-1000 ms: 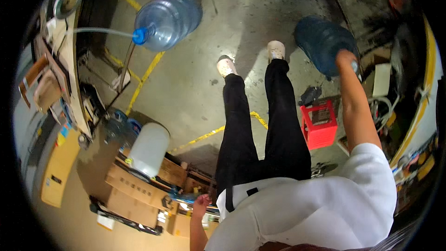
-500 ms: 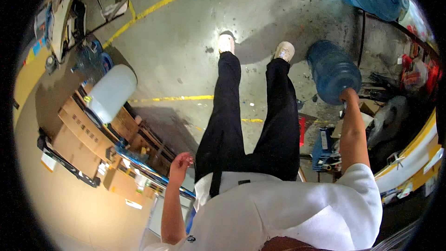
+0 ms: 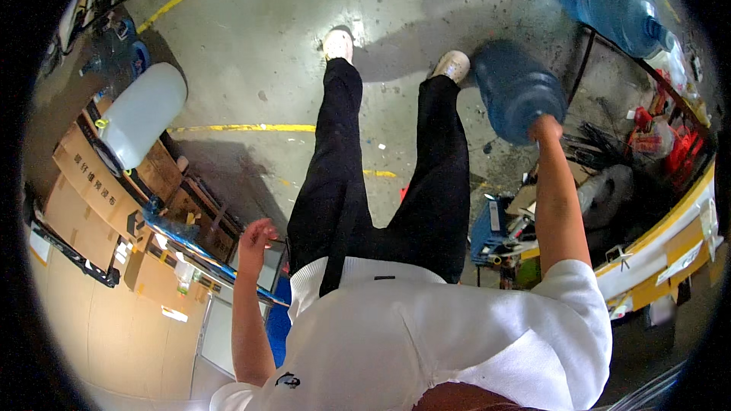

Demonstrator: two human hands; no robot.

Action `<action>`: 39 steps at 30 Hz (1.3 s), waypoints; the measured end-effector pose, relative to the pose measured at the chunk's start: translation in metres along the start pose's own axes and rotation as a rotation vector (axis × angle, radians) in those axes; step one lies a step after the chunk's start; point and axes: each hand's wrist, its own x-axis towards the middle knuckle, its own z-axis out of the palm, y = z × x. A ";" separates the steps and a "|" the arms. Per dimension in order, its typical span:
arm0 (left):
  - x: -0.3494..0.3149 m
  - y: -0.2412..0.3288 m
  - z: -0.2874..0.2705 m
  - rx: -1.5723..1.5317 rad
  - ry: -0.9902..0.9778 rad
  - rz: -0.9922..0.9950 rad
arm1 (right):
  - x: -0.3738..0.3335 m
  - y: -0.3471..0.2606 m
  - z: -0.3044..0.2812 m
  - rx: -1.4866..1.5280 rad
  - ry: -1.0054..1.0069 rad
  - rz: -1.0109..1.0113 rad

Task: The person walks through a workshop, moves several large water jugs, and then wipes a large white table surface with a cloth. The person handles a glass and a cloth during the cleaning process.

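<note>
My right hand [image 3: 545,129] is closed around the neck of a large blue water-cooler jug [image 3: 518,95]. The jug hangs at my right side with its base pointing forward, beside my right shoe [image 3: 453,66]. It looks see-through, and I cannot make out any water in it. On the other side, my left hand [image 3: 257,237] hangs by my hip, fingers loosely curled and apart, holding nothing. Nearest to it are my black trousers [image 3: 327,175] and a blue-wrapped bar [image 3: 205,255].
At the left a whitish plastic drum [image 3: 145,114] rests by cardboard boxes [image 3: 95,175]. Another blue jug [image 3: 609,7] lies at the far right, near a dark metal bar [image 3: 647,68]. A blue crate [image 3: 487,224] and red plastic bags [image 3: 678,144] clutter the right. Yellow lines [image 3: 244,128] mark the floor.
My view has shifted, and the drum and boxes sit farther left. A blue jug at the top has left the picture. The held jug remains in my right hand.
</note>
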 end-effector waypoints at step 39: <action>0.005 -0.273 0.004 -0.885 -0.081 -0.666 | -0.159 -0.460 -0.259 -0.617 0.041 -0.299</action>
